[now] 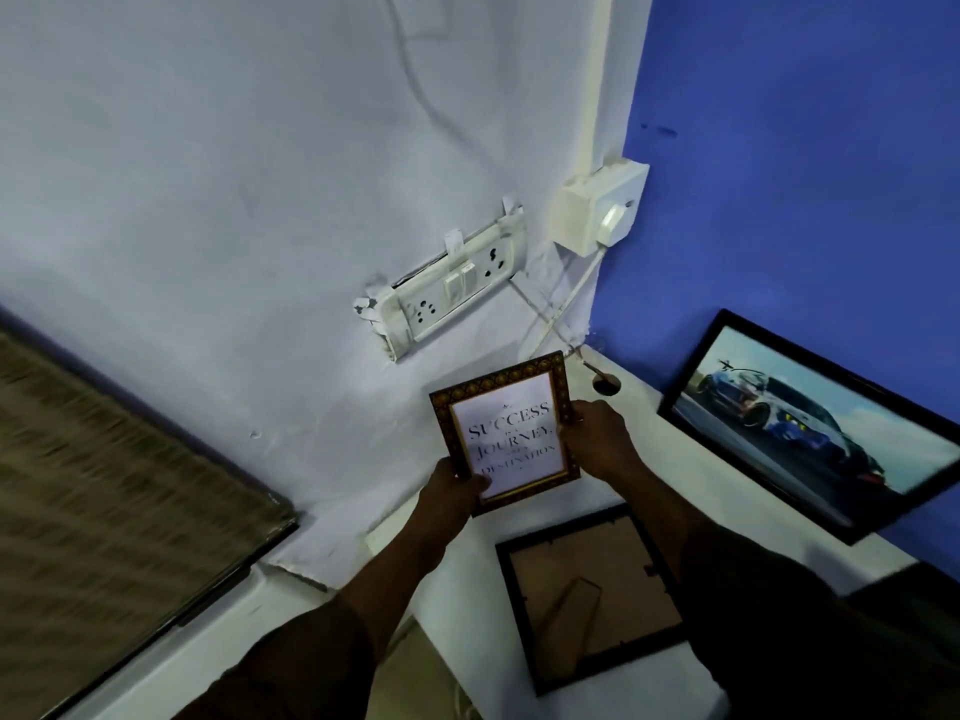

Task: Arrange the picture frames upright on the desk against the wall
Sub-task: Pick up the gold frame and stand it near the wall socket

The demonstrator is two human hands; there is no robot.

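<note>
Both hands — left (457, 485), right (597, 433) — each grip tight on the gold-trimmed quote frame (506, 433), upright above the desk (727, 491).

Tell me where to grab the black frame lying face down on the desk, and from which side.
Grip the black frame by its near and far side rails, coming from above. It lies flat, back up, with its easel stand folded across the brown backing, so the thin rim is probably the only firm hold. Both hands are busy with the quote frame, so set that down first.
</note>
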